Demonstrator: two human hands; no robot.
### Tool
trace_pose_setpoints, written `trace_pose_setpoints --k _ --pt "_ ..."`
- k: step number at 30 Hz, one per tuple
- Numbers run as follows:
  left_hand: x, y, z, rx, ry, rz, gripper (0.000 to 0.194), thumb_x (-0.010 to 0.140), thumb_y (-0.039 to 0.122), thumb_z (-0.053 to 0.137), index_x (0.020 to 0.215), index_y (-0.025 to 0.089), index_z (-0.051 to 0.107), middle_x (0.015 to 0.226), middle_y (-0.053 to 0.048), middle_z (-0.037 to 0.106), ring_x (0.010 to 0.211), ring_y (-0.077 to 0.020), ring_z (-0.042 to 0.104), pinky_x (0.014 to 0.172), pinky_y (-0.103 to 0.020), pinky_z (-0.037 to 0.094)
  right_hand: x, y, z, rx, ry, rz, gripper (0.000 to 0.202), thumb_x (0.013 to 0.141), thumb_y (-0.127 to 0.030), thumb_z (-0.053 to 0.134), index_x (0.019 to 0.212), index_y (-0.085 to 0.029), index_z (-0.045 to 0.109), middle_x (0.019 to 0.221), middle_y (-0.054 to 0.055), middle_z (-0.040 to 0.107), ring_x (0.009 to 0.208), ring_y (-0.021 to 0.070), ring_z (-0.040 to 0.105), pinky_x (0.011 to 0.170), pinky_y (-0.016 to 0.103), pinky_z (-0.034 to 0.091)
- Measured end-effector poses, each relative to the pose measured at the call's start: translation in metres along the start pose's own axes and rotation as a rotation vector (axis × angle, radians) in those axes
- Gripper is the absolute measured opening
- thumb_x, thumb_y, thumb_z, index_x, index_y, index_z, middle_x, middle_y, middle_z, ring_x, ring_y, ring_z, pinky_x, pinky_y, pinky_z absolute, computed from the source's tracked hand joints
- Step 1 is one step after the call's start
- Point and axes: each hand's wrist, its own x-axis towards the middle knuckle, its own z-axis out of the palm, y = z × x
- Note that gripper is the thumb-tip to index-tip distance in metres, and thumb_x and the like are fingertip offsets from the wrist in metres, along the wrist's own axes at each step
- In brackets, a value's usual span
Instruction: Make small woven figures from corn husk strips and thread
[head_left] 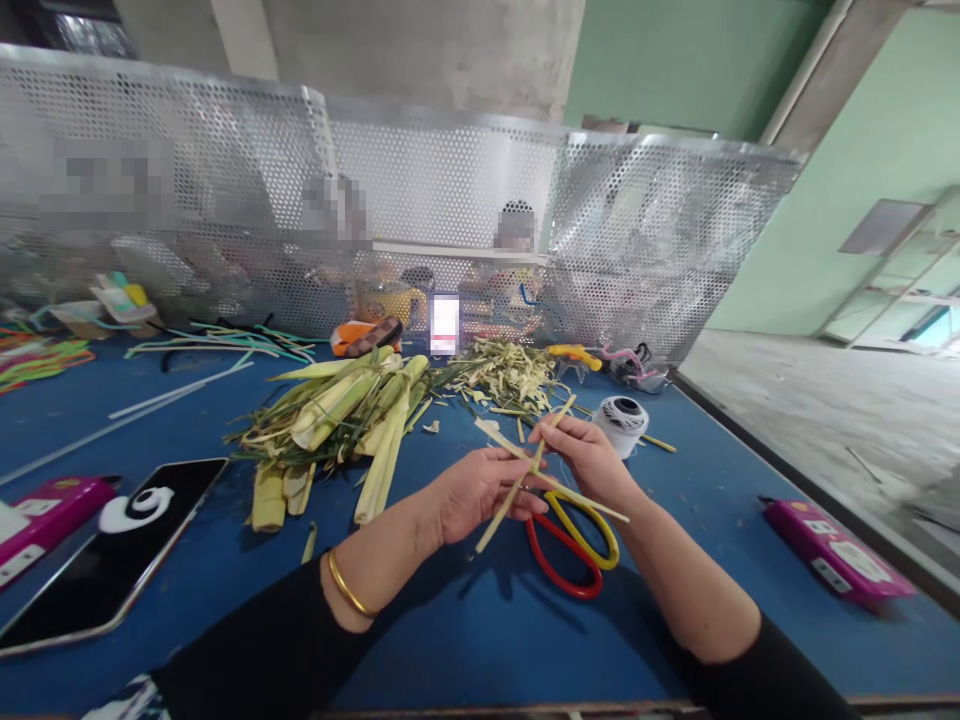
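Note:
Two narrow pale leaf strips (496,520) cross each other between my hands. My left hand (480,492) has its fingers closed on the strips near the crossing. My right hand (581,450) pinches the upper part of one strip, while the other strip's end passes below its wrist. Scissors with one red and one yellow handle loop (562,565) lie on the blue table under my hands, their blades hidden. A spool of white thread (621,425) stands just beyond my right hand. To the left lies a bundle of green and pale husks (337,405).
A heap of leaf scraps (506,372) lies beyond my hands on the blue table (450,640). A black phone (112,560) and magenta case (52,515) are left, another magenta case (832,550) right. A perforated metal screen (450,180) closes the back; people are behind it.

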Motion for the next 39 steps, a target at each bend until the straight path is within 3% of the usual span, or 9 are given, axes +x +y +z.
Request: trace_pose_setpoints --k 3,10,18,21,24,27,30,34,39 --pt "0.0 -0.001 0.001 0.016 0.043 -0.001 0.017 0.078 0.026 0.069 0.089 0.012 0.069 0.087 -0.009 0.073 0.057 -0.0091 0.064 0.054 -0.019 0.048 0.0 0.001 0.0 -0.03 -0.019 0.002 0.026 0.072 -0.044 0.072 0.068 -0.019 0.071 0.07 0.001 0.062 0.068 0.0138 0.052 0.066 0.028 0.041" --pt "0.006 -0.007 0.006 0.213 0.296 0.051 0.013 0.079 0.021 0.066 0.071 0.01 0.067 0.072 -0.005 0.07 0.048 -0.0068 0.058 0.046 -0.018 0.04 0.002 0.0 0.0 -0.065 0.105 -0.039 0.026 0.069 -0.043 0.073 0.063 -0.019 0.067 0.062 0.0 0.059 0.055 0.0113 0.048 0.056 0.027 0.04" --pt "0.003 -0.007 0.007 0.292 0.198 0.031 0.014 0.077 0.021 0.065 0.067 0.012 0.062 0.057 -0.002 0.064 0.05 -0.0098 0.06 0.048 -0.02 0.04 0.005 0.01 -0.001 -0.174 0.171 -0.064 0.028 0.074 -0.041 0.065 0.057 -0.019 0.059 0.058 0.001 0.058 0.054 0.0132 0.05 0.056 0.028 0.042" --pt "0.005 -0.009 0.005 0.311 0.2 0.04 0.015 0.077 0.022 0.065 0.066 0.012 0.062 0.057 -0.001 0.063 0.047 -0.0087 0.058 0.047 -0.019 0.039 0.007 0.014 -0.005 -0.337 0.232 -0.105 0.02 0.074 -0.039 0.063 0.071 -0.019 0.063 0.066 0.002 0.061 0.061 0.0167 0.055 0.061 0.032 0.045" --pt "0.008 -0.014 0.004 0.329 0.224 0.045 0.014 0.077 0.023 0.065 0.068 0.012 0.064 0.057 0.0 0.062 0.044 -0.0076 0.054 0.045 -0.019 0.039 0.005 0.008 -0.007 -0.632 0.29 -0.272 0.028 0.075 -0.034 0.064 0.098 -0.02 0.066 0.092 0.008 0.067 0.086 0.0235 0.061 0.079 0.039 0.047" --pt "0.009 -0.016 0.005 0.357 0.219 0.037 0.019 0.081 0.026 0.059 0.07 0.012 0.064 0.055 0.0 0.061 0.042 -0.0077 0.053 0.044 -0.019 0.04 -0.002 -0.003 -0.001 -0.911 0.142 -0.403 0.016 0.085 -0.034 0.058 0.087 -0.025 0.071 0.097 0.006 0.07 0.1 0.0252 0.06 0.1 0.048 0.033" --pt "0.009 -0.017 0.008 0.403 0.218 0.036 0.023 0.081 0.022 0.053 0.063 0.012 0.062 0.054 -0.001 0.062 0.041 -0.0082 0.052 0.042 -0.02 0.04 -0.009 -0.007 0.01 -0.957 -0.053 -0.366 0.017 0.085 -0.03 0.061 0.071 -0.026 0.07 0.082 0.0 0.072 0.089 0.0207 0.064 0.109 0.051 0.019" --pt "0.005 -0.015 0.012 0.445 0.198 0.034 0.02 0.074 0.019 0.054 0.056 0.013 0.061 0.052 -0.001 0.062 0.041 -0.0085 0.052 0.043 -0.02 0.041 -0.011 -0.002 0.017 -0.8 -0.093 -0.245 0.014 0.079 -0.023 0.066 0.065 -0.023 0.065 0.071 -0.003 0.069 0.072 0.0157 0.063 0.107 0.049 0.025" --pt "0.001 -0.012 0.014 0.412 0.171 0.05 0.018 0.069 0.023 0.058 0.054 0.013 0.062 0.054 -0.003 0.064 0.041 -0.0087 0.052 0.046 -0.021 0.043 -0.011 0.0 0.018 -0.667 -0.039 -0.297 0.015 0.079 -0.016 0.06 0.065 -0.022 0.06 0.067 -0.001 0.065 0.07 0.0169 0.06 0.096 0.045 0.038"
